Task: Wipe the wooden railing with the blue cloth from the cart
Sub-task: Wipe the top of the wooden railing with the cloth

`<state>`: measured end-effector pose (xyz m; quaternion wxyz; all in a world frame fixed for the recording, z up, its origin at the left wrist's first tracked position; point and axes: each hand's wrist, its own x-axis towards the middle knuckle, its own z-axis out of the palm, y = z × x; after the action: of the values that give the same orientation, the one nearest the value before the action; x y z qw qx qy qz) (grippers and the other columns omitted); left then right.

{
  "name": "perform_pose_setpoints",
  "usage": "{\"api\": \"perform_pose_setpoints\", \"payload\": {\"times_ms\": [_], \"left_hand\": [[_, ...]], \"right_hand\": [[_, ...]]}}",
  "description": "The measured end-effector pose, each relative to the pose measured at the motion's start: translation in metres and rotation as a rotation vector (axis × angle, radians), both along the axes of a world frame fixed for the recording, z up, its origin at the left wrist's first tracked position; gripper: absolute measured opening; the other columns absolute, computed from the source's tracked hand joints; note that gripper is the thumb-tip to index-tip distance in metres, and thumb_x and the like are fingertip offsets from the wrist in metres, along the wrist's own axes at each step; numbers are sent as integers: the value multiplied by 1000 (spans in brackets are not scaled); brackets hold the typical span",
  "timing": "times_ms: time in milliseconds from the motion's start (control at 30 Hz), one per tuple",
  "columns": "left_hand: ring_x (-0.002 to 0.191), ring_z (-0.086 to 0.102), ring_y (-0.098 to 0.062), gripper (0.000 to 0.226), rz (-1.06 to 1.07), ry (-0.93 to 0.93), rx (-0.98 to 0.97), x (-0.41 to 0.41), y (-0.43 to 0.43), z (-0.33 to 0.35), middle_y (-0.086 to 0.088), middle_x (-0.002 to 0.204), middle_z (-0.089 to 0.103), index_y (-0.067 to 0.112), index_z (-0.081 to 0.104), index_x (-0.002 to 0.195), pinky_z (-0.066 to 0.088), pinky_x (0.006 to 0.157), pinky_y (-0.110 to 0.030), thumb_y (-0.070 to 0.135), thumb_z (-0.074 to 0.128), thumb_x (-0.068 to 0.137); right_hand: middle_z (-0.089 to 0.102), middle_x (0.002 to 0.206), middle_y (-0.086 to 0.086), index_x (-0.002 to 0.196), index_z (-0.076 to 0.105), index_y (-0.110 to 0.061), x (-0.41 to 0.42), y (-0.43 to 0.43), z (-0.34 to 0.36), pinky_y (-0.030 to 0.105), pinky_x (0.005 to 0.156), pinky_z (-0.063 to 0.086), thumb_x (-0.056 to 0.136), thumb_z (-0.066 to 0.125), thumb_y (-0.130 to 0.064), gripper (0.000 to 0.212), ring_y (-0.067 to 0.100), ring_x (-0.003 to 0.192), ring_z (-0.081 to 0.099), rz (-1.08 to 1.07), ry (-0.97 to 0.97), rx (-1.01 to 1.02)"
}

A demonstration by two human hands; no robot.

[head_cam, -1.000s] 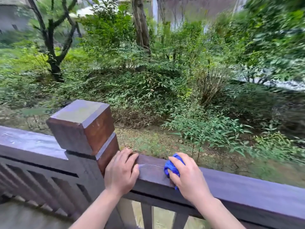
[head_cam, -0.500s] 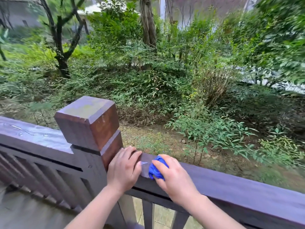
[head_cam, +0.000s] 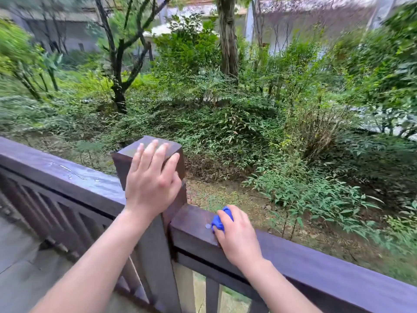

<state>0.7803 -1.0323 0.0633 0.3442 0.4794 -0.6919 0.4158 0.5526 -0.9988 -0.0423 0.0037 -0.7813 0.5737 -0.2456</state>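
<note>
- Railing [head_cam: 320, 265]: dark wood; top rail runs either side of a square post [head_cam: 123, 164].
- Cloth [head_cam: 218, 222]: blue, bunched; sits on the top rail just right of the post, mostly covered by the hand.
- Right hand [head_cam: 238, 239]: fingers curled and clamped on the cloth, pressing it to the rail.
- Left hand [head_cam: 151, 188]: fingers straight, slightly apart, holding nothing, laid over the post cap.
- Small pale spot [head_cam: 207, 226]: on the rail, just beside the cloth.
- Shrubs [head_cam: 225, 123]: beyond the railing.

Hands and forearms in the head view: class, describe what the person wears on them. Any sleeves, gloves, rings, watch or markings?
Nothing is worn. The left hand and right hand are bare: no gloves, rings or markings show. The left forearm and right forearm are uncovered to the frame edge, with no sleeve, watch or bracelet.
</note>
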Motion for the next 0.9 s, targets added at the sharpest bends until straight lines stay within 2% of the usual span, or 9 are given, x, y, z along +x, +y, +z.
{"api": "perform_pose_setpoints", "payload": {"times_ms": [100,233,300,400,467,533,633,800,900], "left_hand": [[114,63,-37,30,-2,-26,-20,13,-12,1,-15,122,68,10,71,113,48,101,-50,19,55,89],[108,67,-34,26,-98,-5,-104,18,-22,-4,-12,118,71,10,73,108,51,95,-46,14,58,87],[106,68,-33,25,-132,56,-128,16,-24,-5,-12,117,72,9,75,105,51,94,-46,11,60,85],[105,68,-33,23,-181,137,-147,14,-27,-8,-11,116,72,9,76,101,51,94,-46,8,62,83],[105,68,-33,22,-206,172,-153,14,-28,-9,-10,116,72,9,76,101,51,94,-47,7,64,82],[105,68,-32,22,-212,187,-148,13,-27,-10,-10,116,72,10,76,101,50,94,-47,6,65,82],[105,68,-32,23,-199,179,-140,12,-27,-9,-9,115,72,9,76,101,50,94,-47,7,64,82],[105,67,-33,23,-211,176,-160,13,-28,-10,-10,116,72,9,75,102,48,96,-46,6,64,82],[105,67,-32,24,-219,165,-159,14,-28,-12,-10,116,72,10,75,102,46,96,-45,7,64,82]], "right_hand": [[51,132,9,116,56,-21,15,16,-12,33,93,45,79,57,-33,39,31,114,51,222,53,-10],[46,136,9,129,51,-20,-1,-16,-3,35,100,38,87,56,-34,44,31,119,44,12,0,14],[45,135,9,128,51,-18,11,-25,4,35,100,35,89,54,-33,41,32,118,42,-54,-11,14],[46,134,9,120,53,-20,38,-12,-5,37,93,43,83,54,-31,39,34,116,45,168,33,12],[44,137,7,125,49,-25,30,-9,-12,37,93,45,81,53,-34,45,31,118,44,261,38,40],[45,137,8,129,49,-25,18,-22,-9,36,97,41,83,54,-34,47,31,117,44,167,30,37],[48,129,11,123,54,-18,30,-40,3,35,96,37,87,55,-31,39,32,112,45,-66,-18,6],[47,134,10,125,52,-21,63,-18,-11,36,93,43,81,56,-31,46,33,113,47,272,26,4],[48,129,8,127,51,-22,45,-37,-4,35,96,41,85,54,-34,44,32,113,46,139,25,-3]]}}
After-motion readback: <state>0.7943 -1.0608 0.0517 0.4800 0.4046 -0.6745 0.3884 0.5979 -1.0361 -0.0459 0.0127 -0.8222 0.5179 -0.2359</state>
